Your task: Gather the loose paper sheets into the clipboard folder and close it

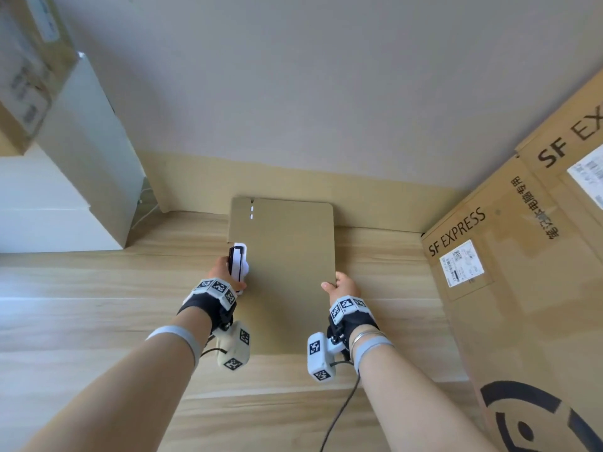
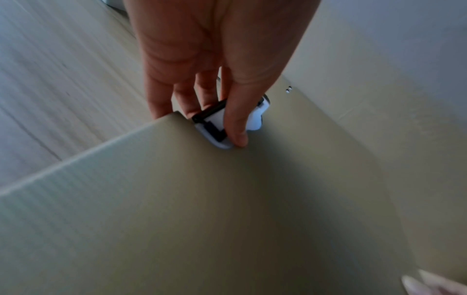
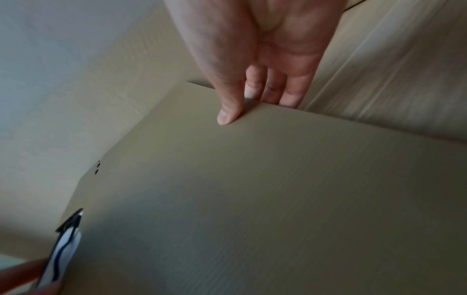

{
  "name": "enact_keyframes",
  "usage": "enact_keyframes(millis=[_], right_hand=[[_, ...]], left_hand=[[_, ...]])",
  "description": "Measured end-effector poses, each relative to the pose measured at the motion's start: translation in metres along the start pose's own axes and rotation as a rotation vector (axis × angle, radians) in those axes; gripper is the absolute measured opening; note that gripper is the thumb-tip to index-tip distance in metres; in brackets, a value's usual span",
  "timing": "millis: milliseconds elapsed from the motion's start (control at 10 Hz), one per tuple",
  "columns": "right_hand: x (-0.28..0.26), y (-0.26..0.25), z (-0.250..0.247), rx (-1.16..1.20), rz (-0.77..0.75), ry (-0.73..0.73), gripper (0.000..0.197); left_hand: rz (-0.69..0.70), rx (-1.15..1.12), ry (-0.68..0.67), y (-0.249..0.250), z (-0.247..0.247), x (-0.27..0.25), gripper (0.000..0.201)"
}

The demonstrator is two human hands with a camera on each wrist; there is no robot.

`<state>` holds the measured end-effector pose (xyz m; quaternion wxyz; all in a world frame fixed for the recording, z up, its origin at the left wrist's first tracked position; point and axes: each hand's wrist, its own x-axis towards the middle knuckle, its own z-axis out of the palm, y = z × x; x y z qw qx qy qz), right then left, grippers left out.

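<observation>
A tan clipboard folder [image 1: 284, 275] is held shut and raised above the wooden floor, its plain cover facing me. My left hand [image 1: 228, 272] grips its left edge, thumb pressing the white and black clip [image 1: 237, 259] and fingers curled behind. In the left wrist view the thumb lies on the clip [image 2: 217, 127] at the folder's [image 2: 227, 219] edge. My right hand [image 1: 339, 287] pinches the right edge, thumb on the cover [image 3: 278, 199] and fingers behind it. No loose sheets show; whatever lies inside is hidden.
A large SF Express cardboard box [image 1: 522, 272] stands close on the right. White boxes [image 1: 81, 177] and another carton [image 1: 29, 66] sit at the left. A beige wall [image 1: 326, 93] rises just behind the folder. Wooden floor [image 1: 98, 321] spreads below.
</observation>
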<state>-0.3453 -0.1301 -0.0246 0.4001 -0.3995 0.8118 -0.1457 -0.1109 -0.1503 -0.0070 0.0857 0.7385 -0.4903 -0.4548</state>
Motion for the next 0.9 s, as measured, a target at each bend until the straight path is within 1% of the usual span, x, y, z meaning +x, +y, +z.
enact_keyframes(millis=[100,200,300,400,500,600,700,800,900], right_hand=[[0.010,0.007,0.004,-0.100,-0.008,-0.010,0.030],[0.011,0.015,0.008,-0.107,0.022,-0.038,0.012],[0.004,0.018,0.011,-0.106,0.032,-0.033,0.034],[0.000,0.017,0.011,-0.107,0.076,-0.024,0.048],[-0.007,0.018,0.008,-0.082,0.119,-0.004,0.050],[-0.014,0.023,0.009,-0.094,0.129,0.006,0.050],[-0.023,0.021,0.011,-0.111,0.121,0.032,0.045],[-0.026,0.019,0.016,-0.169,0.087,0.026,0.029],[-0.035,0.010,0.017,-0.247,0.052,0.037,0.032]], left_hand=[[-0.054,0.077,-0.015,-0.005,0.006,0.000,0.033],[-0.107,0.158,-0.037,-0.013,0.013,0.001,0.031],[-0.117,0.218,-0.027,-0.015,0.015,-0.001,0.033],[-0.143,0.320,-0.019,-0.016,0.020,-0.004,0.043],[-0.154,0.348,0.023,-0.018,0.022,-0.009,0.045],[-0.178,0.366,-0.004,-0.025,0.022,-0.009,0.041],[-0.215,0.316,0.001,-0.031,0.024,-0.011,0.055],[-0.210,0.287,0.038,-0.033,0.026,-0.015,0.050],[-0.184,0.287,0.090,-0.034,0.028,-0.021,0.048]])
